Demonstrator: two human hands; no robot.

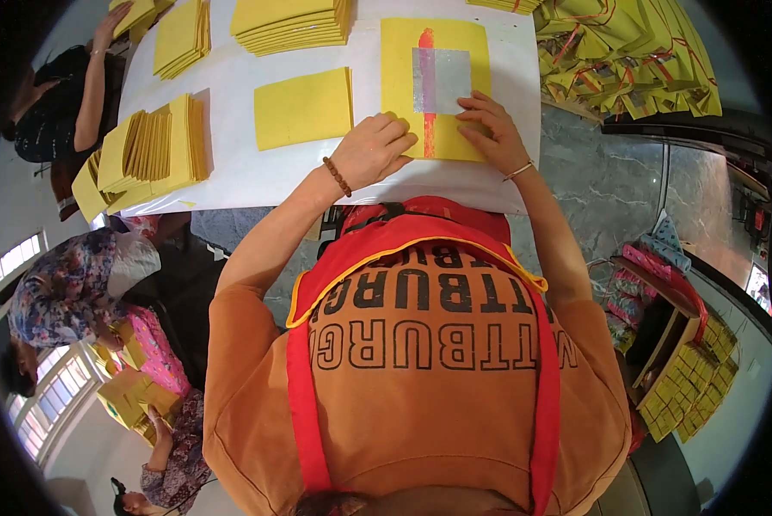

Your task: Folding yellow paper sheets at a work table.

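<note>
A yellow paper sheet lies flat on the table in front of me. Stuck at its middle is a silver-grey rectangle, and a red stripe runs down the sheet, showing purple across the rectangle. My left hand has its fingers bent and pressed together at the sheet's lower left edge; its fingertips are partly hidden. At the lower right edge my right hand rests with fingers apart, touching the paper near the rectangle's corner. Just left of my left hand lies a folded yellow paper stack.
More yellow paper stacks stand along the white table. A large heap of yellow bundles with red ties lies at the right. Other people work at the left with yellow paper. A wooden stand is behind right.
</note>
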